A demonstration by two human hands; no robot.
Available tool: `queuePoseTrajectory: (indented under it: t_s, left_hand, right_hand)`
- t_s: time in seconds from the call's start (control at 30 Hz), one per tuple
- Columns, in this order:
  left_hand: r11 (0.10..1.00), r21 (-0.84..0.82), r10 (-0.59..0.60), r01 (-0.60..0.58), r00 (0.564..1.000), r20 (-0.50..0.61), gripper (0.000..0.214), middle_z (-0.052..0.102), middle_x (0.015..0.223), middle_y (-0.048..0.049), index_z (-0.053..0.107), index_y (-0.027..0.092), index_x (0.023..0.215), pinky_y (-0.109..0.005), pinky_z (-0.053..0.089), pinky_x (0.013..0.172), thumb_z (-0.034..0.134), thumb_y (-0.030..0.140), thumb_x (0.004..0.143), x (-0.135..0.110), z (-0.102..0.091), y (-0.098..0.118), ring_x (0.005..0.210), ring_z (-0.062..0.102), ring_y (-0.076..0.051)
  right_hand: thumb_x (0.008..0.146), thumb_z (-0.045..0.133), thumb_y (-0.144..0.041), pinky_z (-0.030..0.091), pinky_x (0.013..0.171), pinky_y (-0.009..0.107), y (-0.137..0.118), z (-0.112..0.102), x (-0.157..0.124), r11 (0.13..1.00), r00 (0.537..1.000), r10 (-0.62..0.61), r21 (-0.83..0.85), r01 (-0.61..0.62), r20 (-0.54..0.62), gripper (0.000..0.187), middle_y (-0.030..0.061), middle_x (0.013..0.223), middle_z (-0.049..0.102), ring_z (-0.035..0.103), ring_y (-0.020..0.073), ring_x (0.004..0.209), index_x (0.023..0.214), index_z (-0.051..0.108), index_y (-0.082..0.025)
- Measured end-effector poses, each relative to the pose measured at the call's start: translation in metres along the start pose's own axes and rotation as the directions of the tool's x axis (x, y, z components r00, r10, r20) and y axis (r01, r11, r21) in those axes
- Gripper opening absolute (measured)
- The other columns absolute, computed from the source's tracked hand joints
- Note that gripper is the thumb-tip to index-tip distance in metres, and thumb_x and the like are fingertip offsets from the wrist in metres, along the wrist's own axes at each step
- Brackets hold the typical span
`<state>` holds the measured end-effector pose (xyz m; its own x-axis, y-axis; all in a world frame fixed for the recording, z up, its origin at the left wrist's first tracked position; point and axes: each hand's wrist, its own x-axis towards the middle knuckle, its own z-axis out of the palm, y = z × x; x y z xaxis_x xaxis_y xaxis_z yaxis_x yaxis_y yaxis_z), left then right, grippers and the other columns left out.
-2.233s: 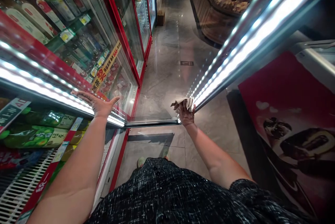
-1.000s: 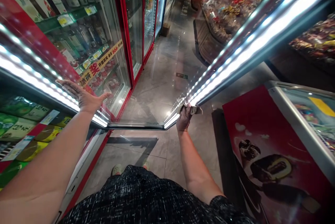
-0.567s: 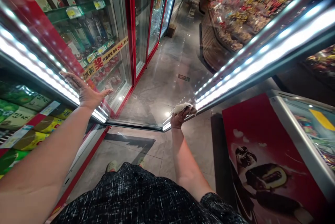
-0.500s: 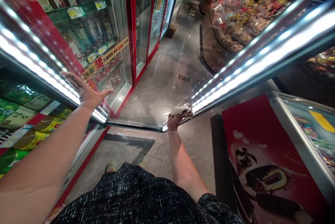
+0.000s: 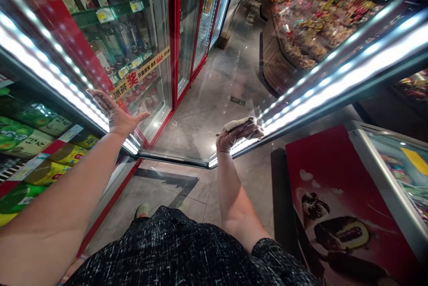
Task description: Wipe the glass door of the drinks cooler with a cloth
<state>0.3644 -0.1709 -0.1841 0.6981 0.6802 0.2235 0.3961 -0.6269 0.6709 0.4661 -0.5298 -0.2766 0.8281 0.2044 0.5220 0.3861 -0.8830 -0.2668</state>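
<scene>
A glass cooler door (image 5: 187, 139), edged with bright LED strips, stands swung out in front of me. My left hand (image 5: 118, 114) is spread against its left side, thumb and fingers apart, holding nothing. Over on the right, my right hand (image 5: 230, 136) presses a pale crumpled cloth (image 5: 236, 123) against the glass beside the lit right edge. The fingers of this hand are bent around the cloth and slightly blurred. Through the glass, bottles and cartons show on the shelves of the neighbouring cooler (image 5: 172, 36).
Packaged drinks (image 5: 20, 136) fill the cooler shelves at my left. A red ice cream freezer (image 5: 321, 179) stands close on my right. Beyond the door, a wooden display (image 5: 274, 63) heaped with wrapped goods borders the tiled floor (image 5: 214, 90).
My right hand has slid with the cloth up and to the right along the door's lit edge. My left hand stays spread on the glass; the view has shifted slightly.
</scene>
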Motion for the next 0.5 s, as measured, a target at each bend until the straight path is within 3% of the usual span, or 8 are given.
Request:
queuePoseTrajectory:
  t_s: [0.1,0.17,0.27,0.37,0.43,0.5]
  left_hand:
    - [1.000,-0.028,-0.003,0.003,1.000,0.000,0.158,-0.024,0.163,-0.0276,-0.013,-0.006,0.155,-0.048,-0.024,0.118,0.094,0.048,0.052,-0.002,-0.001,0.003,0.146,-0.038,-0.029]
    - [1.000,-0.029,0.000,0.000,1.000,-0.002,0.158,-0.026,0.161,-0.0301,-0.015,-0.009,0.153,-0.046,-0.022,0.120,0.094,0.048,0.054,-0.003,-0.001,0.005,0.147,-0.036,-0.030]
    - [0.999,-0.041,0.001,-0.001,1.000,-0.001,0.155,-0.025,0.161,-0.0303,-0.014,-0.008,0.154,-0.047,-0.020,0.121,0.093,0.046,0.056,-0.004,0.000,0.004,0.148,-0.035,-0.030]
    - [0.998,-0.058,-0.016,0.016,1.000,0.006,0.154,-0.026,0.162,-0.0272,-0.014,-0.004,0.156,-0.049,-0.019,0.121,0.094,0.043,0.057,-0.003,0.002,0.003,0.148,-0.034,-0.029]
    - [0.999,-0.049,-0.019,0.020,1.000,0.007,0.155,-0.026,0.162,-0.0284,-0.014,-0.007,0.154,-0.047,-0.019,0.122,0.094,0.044,0.057,-0.003,0.002,0.003,0.149,-0.033,-0.029]
    - [0.999,-0.046,-0.010,0.010,1.000,0.002,0.156,-0.026,0.161,-0.0290,-0.014,-0.008,0.154,-0.046,-0.019,0.122,0.095,0.045,0.056,-0.004,0.002,0.004,0.148,-0.035,-0.029]
  right_hand:
    - [0.100,0.030,-0.021,0.033,0.115,0.062,-0.002,0.014,-0.031,0.943,0.943,0.330,-0.016,-0.331,-0.034,0.060,0.0387,0.150,0.038,0.033,0.0360,0.149,0.153,0.030,0.005]
    - [0.097,0.039,-0.027,0.031,0.112,0.068,-0.003,0.020,-0.044,0.924,0.924,0.382,-0.022,-0.382,-0.023,0.065,0.0426,0.152,0.030,0.025,0.0422,0.151,0.151,0.031,0.007]
    - [0.096,0.043,-0.031,0.027,0.110,0.074,0.001,0.018,-0.039,0.946,0.944,0.325,0.013,-0.325,-0.062,0.067,0.0424,0.155,0.025,0.020,0.0459,0.152,0.151,0.034,0.005]
    - [0.097,0.042,-0.033,0.026,0.111,0.075,0.008,0.011,-0.020,0.973,0.969,0.229,0.034,-0.227,-0.097,0.066,0.0379,0.156,0.029,0.023,0.0448,0.151,0.154,0.035,-0.001]
    - [0.097,0.044,-0.034,0.027,0.113,0.072,0.015,0.010,-0.016,0.990,0.988,0.144,0.001,-0.144,-0.052,0.061,0.0344,0.154,0.036,0.029,0.0441,0.149,0.151,0.044,-0.005]
    - [0.096,0.047,-0.032,0.031,0.113,0.068,0.022,0.013,-0.023,0.998,0.997,0.023,-0.053,-0.020,0.070,0.052,0.0290,0.150,0.046,0.037,0.0426,0.145,0.143,0.057,-0.013]
